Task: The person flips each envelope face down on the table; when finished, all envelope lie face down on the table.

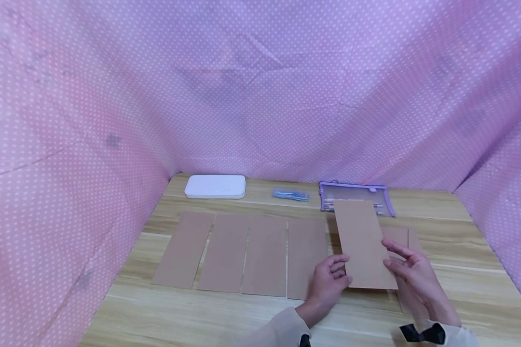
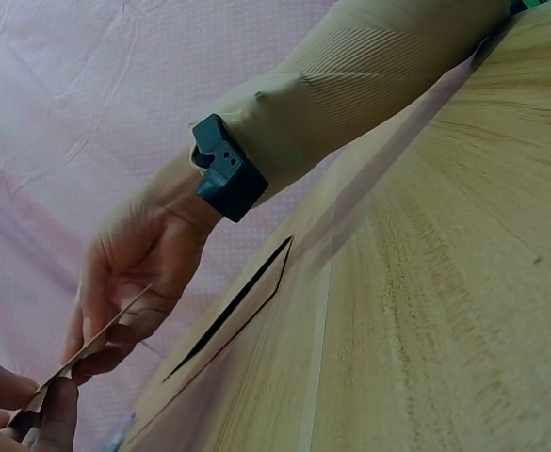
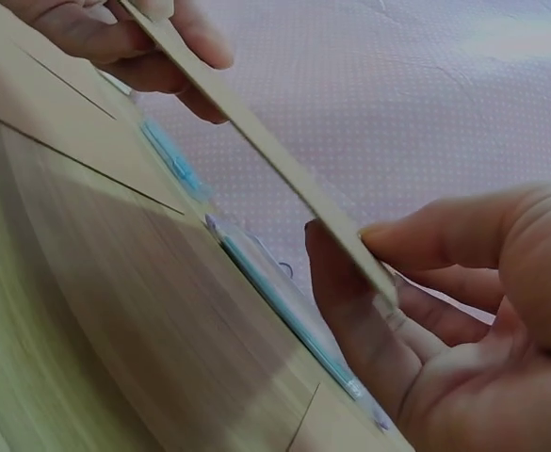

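Observation:
Both hands hold a plain brown kraft-paper card (image 1: 364, 246) raised above the table's right half. My left hand (image 1: 325, 284) pinches its left edge near the lower corner. On the opposite long edge, the thumb and fingers of my right hand (image 1: 417, 277) grip it. Seen nearly edge-on in the right wrist view, the card (image 3: 256, 137) slants between the two hands. Under and behind the right hand lie more brown pieces (image 1: 395, 234), partly hidden. A row of several similar brown cards (image 1: 265, 255) lies flat to the left.
Along the back of the wooden table (image 1: 191, 320) are a white flat case (image 1: 215, 186), a small clear pack with blue items (image 1: 291, 194) and a purple-edged zip pouch (image 1: 353, 192) holding pens. Pink dotted cloth (image 1: 260, 96) hangs behind and at both sides.

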Motion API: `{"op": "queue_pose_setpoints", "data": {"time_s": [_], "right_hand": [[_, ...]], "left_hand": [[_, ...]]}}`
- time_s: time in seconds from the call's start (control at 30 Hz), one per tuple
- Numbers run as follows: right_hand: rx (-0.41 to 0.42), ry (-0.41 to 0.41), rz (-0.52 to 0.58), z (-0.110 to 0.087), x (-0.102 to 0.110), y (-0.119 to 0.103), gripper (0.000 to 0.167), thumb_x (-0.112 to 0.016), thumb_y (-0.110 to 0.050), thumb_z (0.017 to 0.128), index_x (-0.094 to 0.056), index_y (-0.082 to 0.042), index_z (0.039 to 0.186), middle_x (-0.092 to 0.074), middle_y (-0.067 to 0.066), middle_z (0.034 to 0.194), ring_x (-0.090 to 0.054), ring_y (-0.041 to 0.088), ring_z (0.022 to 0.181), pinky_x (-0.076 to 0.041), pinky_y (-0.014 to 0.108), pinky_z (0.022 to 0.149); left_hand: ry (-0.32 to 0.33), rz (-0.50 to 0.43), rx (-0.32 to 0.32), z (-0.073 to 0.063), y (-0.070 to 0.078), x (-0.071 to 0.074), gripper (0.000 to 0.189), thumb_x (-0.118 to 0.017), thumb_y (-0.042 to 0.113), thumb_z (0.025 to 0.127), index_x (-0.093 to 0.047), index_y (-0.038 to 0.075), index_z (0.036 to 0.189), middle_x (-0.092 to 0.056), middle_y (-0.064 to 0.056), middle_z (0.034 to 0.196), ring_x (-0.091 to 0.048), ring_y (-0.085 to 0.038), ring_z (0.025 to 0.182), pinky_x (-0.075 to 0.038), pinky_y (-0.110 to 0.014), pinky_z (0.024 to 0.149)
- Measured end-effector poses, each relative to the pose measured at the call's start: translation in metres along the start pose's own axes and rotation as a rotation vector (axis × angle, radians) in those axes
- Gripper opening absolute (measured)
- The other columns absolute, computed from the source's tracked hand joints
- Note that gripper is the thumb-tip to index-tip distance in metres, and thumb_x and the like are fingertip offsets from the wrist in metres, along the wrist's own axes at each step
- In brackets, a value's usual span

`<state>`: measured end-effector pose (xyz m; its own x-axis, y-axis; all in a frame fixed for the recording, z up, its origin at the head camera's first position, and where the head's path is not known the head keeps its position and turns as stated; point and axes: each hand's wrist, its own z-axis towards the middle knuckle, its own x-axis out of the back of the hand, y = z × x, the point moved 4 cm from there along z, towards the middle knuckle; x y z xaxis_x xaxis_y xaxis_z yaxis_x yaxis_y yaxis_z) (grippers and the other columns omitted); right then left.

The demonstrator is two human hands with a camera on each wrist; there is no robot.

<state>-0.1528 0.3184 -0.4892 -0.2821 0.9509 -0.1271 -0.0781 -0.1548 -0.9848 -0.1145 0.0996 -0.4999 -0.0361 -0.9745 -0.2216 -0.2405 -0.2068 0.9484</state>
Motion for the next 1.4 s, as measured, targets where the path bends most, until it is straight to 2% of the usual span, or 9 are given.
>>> {"op": "queue_pose_setpoints", "data": {"time_s": [0.23, 0.4, 0.57, 0.77, 0.87, 0.93, 1.03, 1.23, 1.4], "right_hand": [[-0.08, 0.058, -0.16, -0.002, 0.006, -0.001, 0.046, -0.058, 0.011, 0.092, -0.068, -0.015, 0.129, -0.066, -0.028, 0.122, -0.066, -0.009, 0.1, -0.055, 0.01, 0.079], [-0.107, 0.095, -0.271, -0.003, 0.009, -0.004, 0.042, -0.061, 0.008, 0.092, -0.068, -0.012, 0.129, -0.066, -0.03, 0.116, -0.067, -0.01, 0.095, -0.055, 0.01, 0.075], [-0.101, 0.108, -0.472, -0.008, 0.011, -0.003, 0.04, -0.064, 0.005, 0.092, -0.061, 0.004, 0.131, -0.061, -0.037, 0.115, -0.066, -0.012, 0.094, -0.055, 0.01, 0.073], [-0.134, 0.122, -0.6, -0.019, 0.008, 0.003, 0.042, -0.066, -0.001, 0.092, -0.058, 0.011, 0.131, -0.053, -0.044, 0.114, -0.062, -0.016, 0.094, -0.055, 0.01, 0.072], [-0.153, 0.141, -0.625, -0.024, 0.005, 0.006, 0.042, -0.068, -0.001, 0.091, -0.058, 0.012, 0.13, -0.052, -0.045, 0.112, -0.061, -0.017, 0.093, -0.056, 0.012, 0.07], [-0.15, 0.148, -0.65, -0.025, 0.001, 0.008, 0.043, -0.07, -0.001, 0.089, -0.058, 0.014, 0.128, -0.054, -0.044, 0.11, -0.062, -0.016, 0.091, -0.056, 0.014, 0.067], [-0.143, 0.136, -0.669, -0.024, -0.005, 0.011, 0.043, -0.07, 0.001, 0.088, -0.057, 0.017, 0.127, -0.061, -0.037, 0.105, -0.063, -0.014, 0.085, -0.057, 0.018, 0.061], [-0.151, 0.115, -0.727, -0.022, -0.014, 0.015, 0.042, -0.068, 0.004, 0.088, -0.058, 0.017, 0.126, -0.073, 0.008, 0.096, -0.061, -0.005, 0.068, -0.053, 0.023, 0.053], [-0.134, 0.117, -0.824, -0.02, -0.019, 0.013, 0.041, -0.07, 0.003, 0.086, -0.061, 0.012, 0.125, -0.072, 0.005, 0.075, -0.058, -0.005, 0.061, -0.048, 0.019, 0.054]], "left_hand": [[-0.04, 0.023, 0.018, -0.001, 0.001, -0.002, 0.043, -0.067, -0.008, 0.082, -0.068, 0.013, 0.119, -0.067, -0.011, 0.13, -0.067, -0.009, 0.091, -0.059, -0.02, 0.08], [-0.107, 0.006, 0.035, -0.003, 0.002, -0.004, 0.043, -0.064, 0.002, 0.086, -0.063, 0.01, 0.128, -0.06, -0.014, 0.14, -0.063, -0.026, 0.121, -0.055, -0.035, 0.101], [-0.182, -0.043, 0.053, -0.008, 0.001, -0.008, 0.049, -0.059, 0.007, 0.088, -0.056, 0.004, 0.136, -0.049, -0.018, 0.151, -0.046, -0.034, 0.14, -0.051, -0.042, 0.105], [-0.231, -0.05, 0.065, -0.015, 0.002, -0.009, 0.055, -0.056, 0.009, 0.087, -0.049, 0.003, 0.14, -0.057, -0.013, 0.133, -0.055, -0.022, 0.119, -0.046, -0.031, 0.097], [-0.251, -0.007, 0.056, -0.02, 0.001, -0.01, 0.057, -0.056, 0.011, 0.086, -0.047, 0.006, 0.142, -0.054, -0.014, 0.136, -0.054, -0.025, 0.121, -0.045, -0.042, 0.105], [-0.26, 0.024, 0.036, -0.023, 0.001, -0.009, 0.058, -0.056, 0.013, 0.086, -0.046, 0.007, 0.142, -0.042, -0.02, 0.153, -0.045, -0.036, 0.138, -0.039, -0.054, 0.114], [-0.266, 0.059, 0.013, -0.025, 0.0, -0.008, 0.059, -0.055, 0.015, 0.085, -0.044, 0.007, 0.143, -0.027, -0.022, 0.162, -0.029, -0.045, 0.148, -0.028, -0.064, 0.119], [-0.242, 0.084, 0.027, -0.025, -0.001, -0.002, 0.061, -0.056, 0.018, 0.085, -0.043, 0.01, 0.144, -0.027, -0.019, 0.163, -0.027, -0.045, 0.148, -0.027, -0.066, 0.117], [-0.233, 0.085, 0.041, -0.024, -0.002, 0.0, 0.062, -0.056, 0.019, 0.085, -0.043, 0.01, 0.145, -0.026, -0.021, 0.163, -0.029, -0.045, 0.147, -0.027, -0.066, 0.118]]}}
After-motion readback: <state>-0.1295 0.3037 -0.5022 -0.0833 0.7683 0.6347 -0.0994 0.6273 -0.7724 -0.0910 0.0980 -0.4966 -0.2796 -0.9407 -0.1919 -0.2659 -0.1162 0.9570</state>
